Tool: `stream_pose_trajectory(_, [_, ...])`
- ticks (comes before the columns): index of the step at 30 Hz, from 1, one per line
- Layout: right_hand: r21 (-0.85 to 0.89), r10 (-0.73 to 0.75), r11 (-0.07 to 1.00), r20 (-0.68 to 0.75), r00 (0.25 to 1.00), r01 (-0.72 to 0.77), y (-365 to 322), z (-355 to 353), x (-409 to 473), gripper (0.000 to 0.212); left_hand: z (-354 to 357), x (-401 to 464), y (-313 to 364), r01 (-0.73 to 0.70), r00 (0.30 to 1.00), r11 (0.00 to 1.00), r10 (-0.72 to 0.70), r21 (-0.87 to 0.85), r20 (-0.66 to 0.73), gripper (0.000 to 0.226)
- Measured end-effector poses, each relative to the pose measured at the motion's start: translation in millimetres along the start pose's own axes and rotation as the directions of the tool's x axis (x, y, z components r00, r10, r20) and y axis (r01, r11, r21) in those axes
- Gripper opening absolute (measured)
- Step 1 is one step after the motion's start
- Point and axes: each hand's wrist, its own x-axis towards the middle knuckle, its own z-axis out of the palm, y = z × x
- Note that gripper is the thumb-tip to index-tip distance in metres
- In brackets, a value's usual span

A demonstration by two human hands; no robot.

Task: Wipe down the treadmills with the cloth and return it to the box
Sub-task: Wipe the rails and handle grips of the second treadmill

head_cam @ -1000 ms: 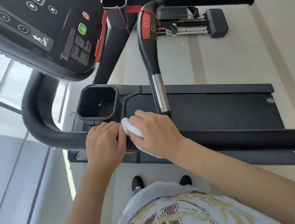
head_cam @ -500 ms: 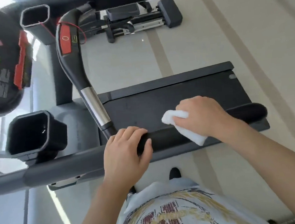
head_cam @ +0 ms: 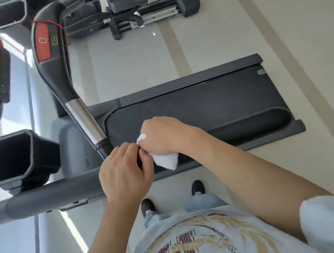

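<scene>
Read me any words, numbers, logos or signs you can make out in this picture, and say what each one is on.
No text reads clearly.
Red patch on the inner handle: a ring-like outline, not a sure character.
Small yellow-edged label beside it: too small to read.
Oval logo badge at the treadmill deck's far corner: blurred.
Shirt print: dark red blocky characters, too broken to read.
Shoe marking: white, too small.

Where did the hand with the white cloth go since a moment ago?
The right hand, gripping the white cloth, slid back along the side handrail toward the left hand and now meets it. It had been farther out toward the rail's end. The left hand stayed gripping the rail, and the cloth never left the right hand.
</scene>
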Motion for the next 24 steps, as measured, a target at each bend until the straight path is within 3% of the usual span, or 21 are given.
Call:
stream_pose_trajectory(6, [0.019, 0.173, 0.985, 0.018, 0.985, -0.174, 73, -39, -42, 0.026, 0, -2, 2, 0.014, 0.998, 0.999, -0.017, 0.045, 0.058, 0.033])
stream_pose_trajectory(10, [-0.017, 0.323, 0.946, -0.059, 0.945, -0.324, 124, -69, -91, 0.034, 1, -2, 4, 0.013, 0.998, 0.996, -0.019, 0.093, 0.066, 0.034])
stream_pose_trajectory(12, [-0.035, 0.336, 0.937, -0.19, 0.922, -0.349, 133, -66, -103, 0.035, 2, -2, 4, 0.004, 0.997, 0.994, -0.013, 0.106, 0.079, 0.034])
stream_pose_trajectory(16, [-0.116, 0.254, 0.926, -0.515, 0.819, -0.36, 127, -41, -98, 0.035, 3, -3, 4, -0.012, 0.996, 0.994, 0.003, 0.111, 0.084, 0.037])
stream_pose_trajectory(19, [-0.182, 0.052, 0.952, -0.694, 0.718, -0.245, 94, -6, -91, 0.035, 1, -2, 4, -0.03, 0.994, 0.994, 0.019, 0.11, 0.104, 0.04])
stream_pose_trajectory(22, [-0.294, -0.176, 0.952, -0.748, 0.64, -0.083, 55, 30, -82, 0.022, -2, -2, 5, -0.034, 0.989, 0.996, 0.021, 0.083, 0.145, 0.042])
stream_pose_trajectory(24, [-0.333, -0.247, 0.942, -0.776, 0.581, -0.043, 46, 43, -80, 0.017, -5, -1, 4, -0.028, 0.978, 0.998, 0.016, 0.055, 0.208, 0.042])
